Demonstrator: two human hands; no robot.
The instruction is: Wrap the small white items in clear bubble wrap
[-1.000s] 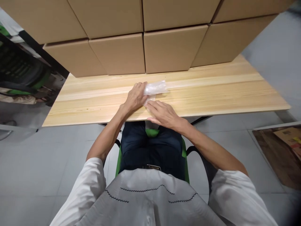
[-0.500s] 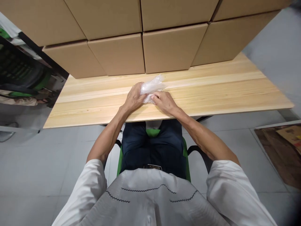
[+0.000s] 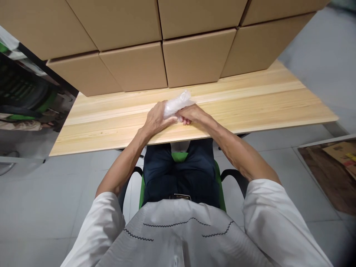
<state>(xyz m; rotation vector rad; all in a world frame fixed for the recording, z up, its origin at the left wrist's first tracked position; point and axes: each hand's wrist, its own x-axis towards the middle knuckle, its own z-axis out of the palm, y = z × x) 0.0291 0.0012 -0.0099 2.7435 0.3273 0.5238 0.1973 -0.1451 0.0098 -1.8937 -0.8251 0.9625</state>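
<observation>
A bundle of clear, whitish plastic wrap (image 3: 178, 103) lies on the light wooden table (image 3: 250, 107), close to its front edge. Around the left side of the bundle is my left hand (image 3: 158, 118), its thumb stretched along the near side. My right hand (image 3: 191, 112) is turned over at the bundle's right end, with curled fingers showing below it. The two hands almost meet at the near side. Whatever may be inside the wrap cannot be made out.
Brown cardboard boxes (image 3: 198, 57) are stacked in two rows along the table's back. I sit on a green chair (image 3: 179, 157) with black armrests. At the left stands another dark and green chair (image 3: 27, 89), with part of a person near it. Flattened cardboard (image 3: 330, 174) lies at the right.
My right hand has rolled over, from thumb on top to back of the hand up with fingers beneath. The wrap looks more tightly rolled. The view has shifted slightly.
</observation>
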